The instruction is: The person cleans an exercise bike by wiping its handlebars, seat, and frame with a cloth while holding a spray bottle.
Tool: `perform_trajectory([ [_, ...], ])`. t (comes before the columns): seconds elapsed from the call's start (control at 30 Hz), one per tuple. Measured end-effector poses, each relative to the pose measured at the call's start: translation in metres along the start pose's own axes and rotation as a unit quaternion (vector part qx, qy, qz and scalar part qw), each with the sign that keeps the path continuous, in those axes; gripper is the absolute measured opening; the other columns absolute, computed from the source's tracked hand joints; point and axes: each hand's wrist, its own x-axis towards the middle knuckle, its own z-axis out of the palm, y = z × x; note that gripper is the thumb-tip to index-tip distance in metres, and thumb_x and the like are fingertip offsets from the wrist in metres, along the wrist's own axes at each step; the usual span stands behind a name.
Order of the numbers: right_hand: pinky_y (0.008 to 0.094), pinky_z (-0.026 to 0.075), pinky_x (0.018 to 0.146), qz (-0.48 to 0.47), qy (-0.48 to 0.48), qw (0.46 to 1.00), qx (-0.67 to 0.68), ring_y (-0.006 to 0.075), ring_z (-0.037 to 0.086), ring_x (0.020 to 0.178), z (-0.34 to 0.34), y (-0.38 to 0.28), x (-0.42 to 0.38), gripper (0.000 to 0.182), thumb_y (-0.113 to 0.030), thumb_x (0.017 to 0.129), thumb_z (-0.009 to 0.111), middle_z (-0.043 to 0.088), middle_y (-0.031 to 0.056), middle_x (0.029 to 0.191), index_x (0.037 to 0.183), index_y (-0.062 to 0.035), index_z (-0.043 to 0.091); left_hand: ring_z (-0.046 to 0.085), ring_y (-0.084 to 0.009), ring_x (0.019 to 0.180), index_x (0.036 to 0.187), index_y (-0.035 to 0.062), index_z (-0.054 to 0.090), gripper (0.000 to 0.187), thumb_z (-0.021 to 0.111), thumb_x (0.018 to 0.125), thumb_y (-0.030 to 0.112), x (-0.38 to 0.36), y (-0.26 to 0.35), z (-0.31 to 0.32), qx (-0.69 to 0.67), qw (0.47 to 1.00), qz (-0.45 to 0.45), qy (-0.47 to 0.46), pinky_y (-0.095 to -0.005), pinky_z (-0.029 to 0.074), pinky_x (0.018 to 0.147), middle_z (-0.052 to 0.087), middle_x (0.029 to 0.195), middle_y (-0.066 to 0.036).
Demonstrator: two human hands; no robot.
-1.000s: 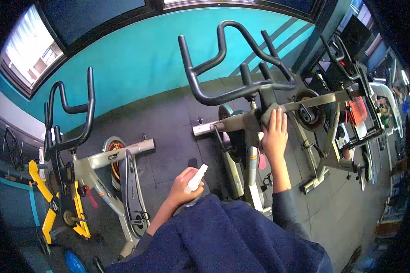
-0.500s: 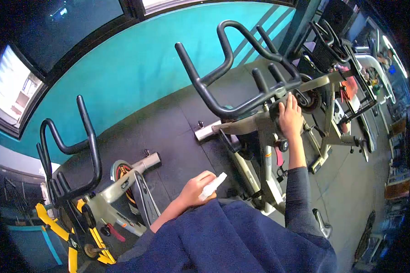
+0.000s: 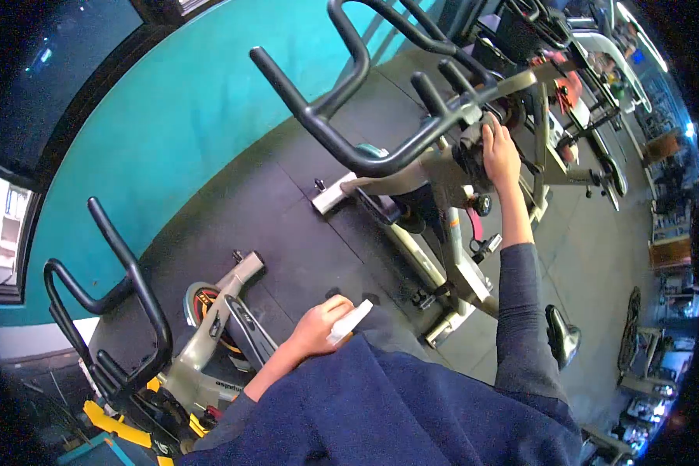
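The left hand (image 3: 324, 328) is closed around a white bottle (image 3: 351, 321), whose lower part is hidden by the fingers and the dark blue top (image 3: 412, 404); the right hand (image 3: 502, 155), up and to the right, lies with its fingers close together over a dark cloth (image 3: 471, 153) on the exercise bike (image 3: 446, 186), just below the handlebar (image 3: 365, 159); its palm and thumb are out of sight, so how tightly it grips I cannot tell; cloth and frame are both dark there, and their border is hard to make out. Above the right hand the handlebar's top is cut off by the picture's edge; a black and silver part (image 3: 565, 339), below that hand and beside the sleeve (image 3: 520, 318), is too partial to name. Beyond the left hand, bare floor (image 3: 287, 256) runs to the teal wall (image 3: 171, 140), between the bike and a second bike (image 3: 198, 353) on that hand's left; more bare floor lies right of the right forearm.
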Motion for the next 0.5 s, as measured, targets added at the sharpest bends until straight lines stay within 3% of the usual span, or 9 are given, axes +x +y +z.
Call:
perform_trajectory([
  [0.13,0.0452,0.045,0.090,-0.014,0.045,0.998,0.041,0.0383,0.057,0.107,0.014,0.019,0.011,0.050,-0.043,0.100,0.035,0.059,0.0187,0.118,0.129,-0.0053,0.050,0.060,-0.0345,0.093,0.101,0.0017,0.057,0.036,0.070,0.069,0.012,0.012,-0.007,0.020,-0.040,0.999,-0.003,-0.032,-0.0401,0.051,0.078,0.057,0.106,-0.014],
  [0.2,0.0445,0.045,0.091,0.044,0.018,0.997,0.063,0.0385,0.056,0.109,0.005,0.007,0.010,0.052,-0.044,0.099,0.035,0.061,0.0224,0.115,0.123,-0.0015,0.054,0.062,-0.0337,0.090,0.100,0.0008,0.059,0.035,0.071,0.070,0.012,0.023,-0.005,0.025,-0.045,0.999,0.013,-0.022,-0.0382,0.052,0.076,0.059,0.103,-0.014],
  [0.33,0.0479,0.047,0.086,0.084,0.040,0.995,0.047,0.0421,0.060,0.099,0.008,0.010,0.017,0.052,-0.046,0.098,0.037,0.064,0.0249,0.104,0.115,-0.0018,0.058,0.064,-0.0320,0.084,0.097,-0.0001,0.061,0.031,0.071,0.070,0.010,0.047,-0.015,0.029,-0.046,0.998,0.039,0.011,-0.0358,0.053,0.073,0.060,0.100,-0.014],
  [0.37,0.0510,0.047,0.081,0.073,0.050,0.995,0.043,0.0440,0.061,0.093,0.008,0.011,0.019,0.050,-0.047,0.097,0.038,0.065,0.0252,0.098,0.110,-0.0033,0.059,0.061,-0.0349,0.089,0.099,0.0012,0.059,0.037,0.070,0.065,0.013,0.051,-0.023,0.032,-0.037,0.999,0.030,0.005,-0.0396,0.052,0.076,0.058,0.103,-0.015],
  [0.5,0.0524,0.046,0.080,0.050,0.080,0.994,0.063,0.0442,0.060,0.092,0.006,0.009,0.015,0.049,-0.048,0.097,0.038,0.064,0.0255,0.096,0.104,-0.0046,0.059,0.062,-0.0331,0.089,0.096,-0.0003,0.060,0.034,0.069,0.065,0.012,0.068,-0.056,0.039,-0.021,0.998,0.032,0.041,-0.0391,0.053,0.076,0.060,0.102,-0.015],
])
